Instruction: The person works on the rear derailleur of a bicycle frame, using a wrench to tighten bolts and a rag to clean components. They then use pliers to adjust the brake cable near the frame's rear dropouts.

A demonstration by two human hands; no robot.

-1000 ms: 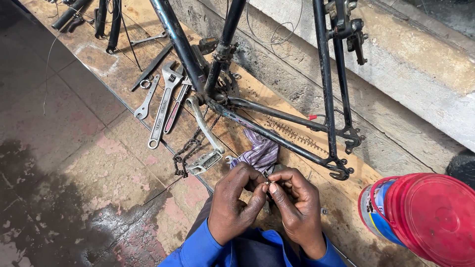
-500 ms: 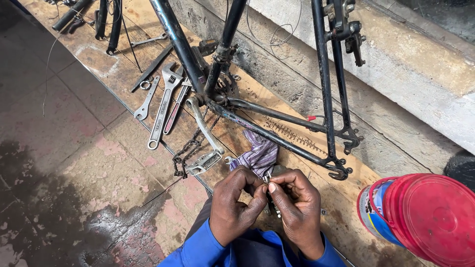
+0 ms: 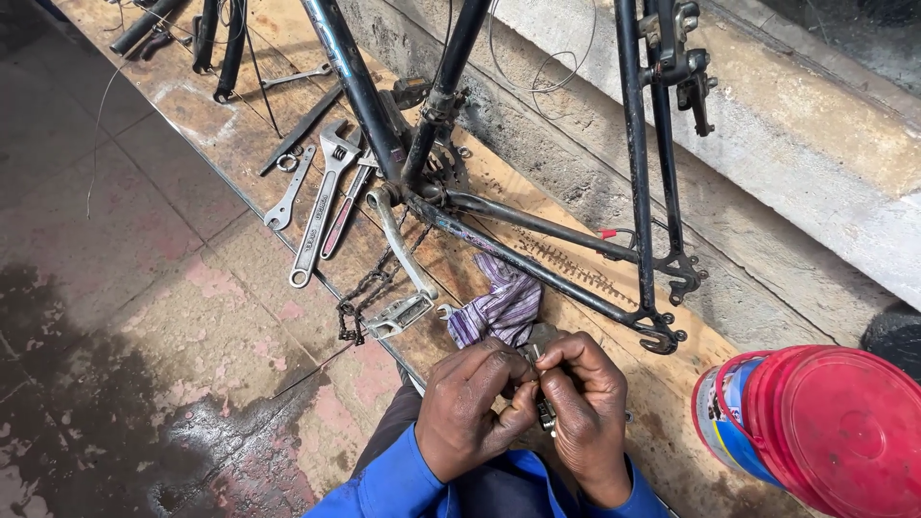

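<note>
Moved: both hands are staying nearly put.
Left hand (image 3: 472, 408): pinching a small metal part (image 3: 543, 411).
Right hand (image 3: 587, 403): gripping it too.
Rag (image 3: 501, 309): lying at 12 o'clock.

A small metal part (image 3: 539, 384), grey and dull, is pinched between the fingertips of both hands low in the scene, right of centre. Most of it is hidden by the fingers; a short, narrow end is seen hanging below them. Its exact kind cannot be told.

Both hands (image 3: 523, 403) pinch a small metal part (image 3: 543, 408) beside a striped rag (image 3: 499, 309).
</note>
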